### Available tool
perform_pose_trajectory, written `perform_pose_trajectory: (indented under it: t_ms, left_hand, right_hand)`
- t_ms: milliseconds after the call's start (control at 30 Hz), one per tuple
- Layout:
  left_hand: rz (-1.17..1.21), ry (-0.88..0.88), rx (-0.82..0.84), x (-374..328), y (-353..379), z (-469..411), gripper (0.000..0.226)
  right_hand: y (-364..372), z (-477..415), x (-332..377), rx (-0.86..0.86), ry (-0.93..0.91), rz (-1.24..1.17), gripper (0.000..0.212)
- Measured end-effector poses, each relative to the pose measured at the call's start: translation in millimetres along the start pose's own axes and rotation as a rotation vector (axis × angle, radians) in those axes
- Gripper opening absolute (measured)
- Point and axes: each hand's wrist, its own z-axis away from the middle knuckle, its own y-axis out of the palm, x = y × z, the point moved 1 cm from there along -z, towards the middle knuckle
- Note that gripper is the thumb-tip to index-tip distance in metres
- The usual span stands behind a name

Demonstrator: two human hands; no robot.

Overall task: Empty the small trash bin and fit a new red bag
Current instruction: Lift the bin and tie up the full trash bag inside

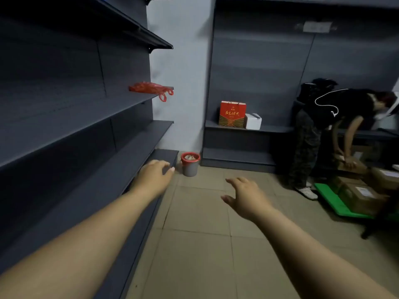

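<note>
The small grey round trash bin point(190, 167), lined in red, is standing on beige floor tiles point(200, 214). Left of it the left hand point(154, 176) is hovering, open and empty; the right hand point(246, 197) is hanging open, nearer than the bin. A red plastic bag point(151, 88) is lying on a dark metal shelf point(86, 110) above-left of it.

— What's inside the small grey red-lined trash bin point(190, 164)?
— Something pale and crumpled, too small to tell more.
— High on the dark back shelving point(259, 72), the white label point(317, 26)?
— Blurred, unreadable. The gold lettering on the red paper gift bag point(232, 114) is too small to read.
— And the bending person in dark clothes point(336, 108)?
— Cut off by the right edge. The brown cardboard boxes point(362, 195) hide much of the green plastic cart point(332, 203).
</note>
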Motion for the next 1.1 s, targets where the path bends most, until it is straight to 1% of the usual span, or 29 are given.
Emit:
perform_pose_trajectory:
  t_ms: [67,133,233,433,600,833,967,1100]
  left_hand:
    - [-0.077,-0.02,0.001,18,3,-29,0.044]
    - [-0.178,-0.023,0.043,37,13,-57,0.046]
    - [-0.282,-0.003,0.081,60,28,-102,0.048]
    - [-0.334,-0.025,0.157,81,63,-174,0.05]
    - [-0.366,-0.038,0.169,88,96,-244,0.047]
    - [-0.365,-0.041,0.14,82,160,-393,0.048]
    - [-0.351,-0.076,0.133,69,198,-488,0.046]
    - [-0.325,-0.119,0.12,62,231,-562,0.047]
  right_hand:
    - [17,-39,7,0.029,0.055,-0.018,0.059]
    - [31,-72,13,0.089,0.105,-0.023,0.058]
    - [47,-125,16,0.09,0.154,-0.024,0.057]
    - [71,-211,14,0.139,0.176,-0.002,0.054]
    - [90,-291,1,0.162,0.159,0.002,0.054]
    - [102,-441,-56,0.129,0.148,0.001,0.053]
    - [94,-535,-100,0.139,0.166,0.011,0.055]
    - [90,-617,-132,0.136,0.154,0.023,0.056]
